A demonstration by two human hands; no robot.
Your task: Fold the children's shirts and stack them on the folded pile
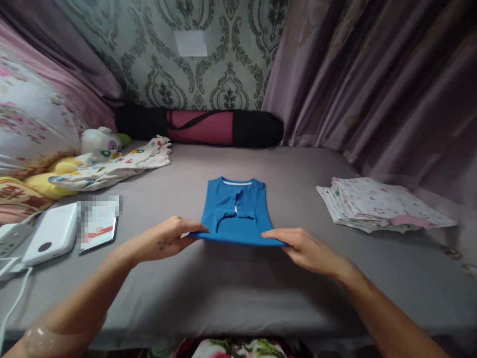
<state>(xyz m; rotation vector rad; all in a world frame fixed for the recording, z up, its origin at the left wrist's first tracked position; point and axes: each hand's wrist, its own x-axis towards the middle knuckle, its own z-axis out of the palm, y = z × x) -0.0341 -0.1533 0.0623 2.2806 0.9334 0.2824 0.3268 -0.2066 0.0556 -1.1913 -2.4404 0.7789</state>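
A blue shirt (238, 226) lies on the grey bed sheet (261, 298), its sides folded inward and its neckline with a white inner band pointing away from me. My left hand (169, 239) pinches the left corner of its near edge, thumb on top. At the right corner of that edge, my right hand (307, 248) grips the fabric in the same way. Between both hands the near edge is stretched straight and lifted a little above the sheet. The fingers under the cloth are partly hidden.
Folded patterned clothes (380, 204) are stacked at the right. On the left are a patterned garment (122, 166), a plush toy (100, 141), a phone (100, 223), a white power bank (52, 233) and a power strip (14, 236). A long black and maroon bag (201, 127) lies along the wall.
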